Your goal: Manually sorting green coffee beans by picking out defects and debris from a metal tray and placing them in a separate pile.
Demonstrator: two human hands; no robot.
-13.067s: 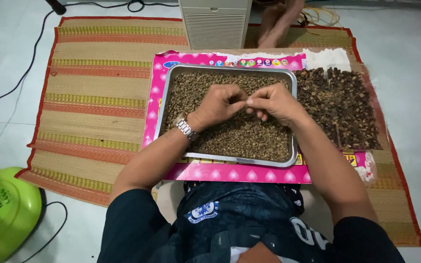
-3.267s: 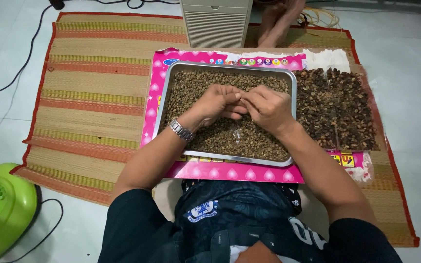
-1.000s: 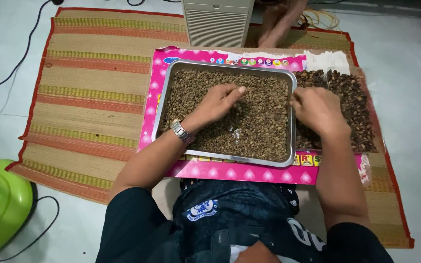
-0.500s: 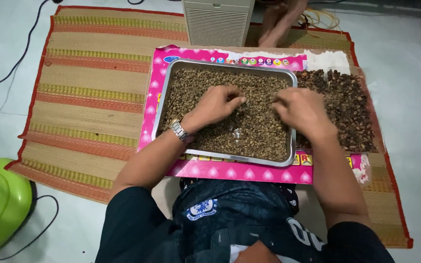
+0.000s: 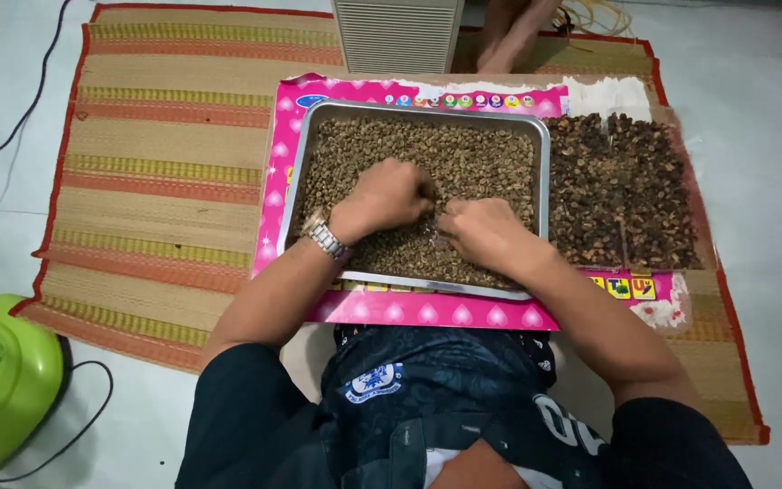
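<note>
right hand (image 5: 486,234) back from the dark husk pile (image 5: 622,190) at 3 o'clock, now low in the metal tray (image 5: 543,154) | fingers curled into the greenish beans (image 5: 463,158), cannot tell what they pinch | left hand (image 5: 386,195) at 10 o'clock, curled likewise, contents hidden | sorting goes on.

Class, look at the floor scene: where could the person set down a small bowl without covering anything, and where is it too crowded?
Free: the striped woven mat left of the pink sheet, and the pale floor tiles right of the mat. Crowded: the metal tray is full of small greenish beans under the left hand and right hand; the dark brown pile fills the sheet's right side.
</note>
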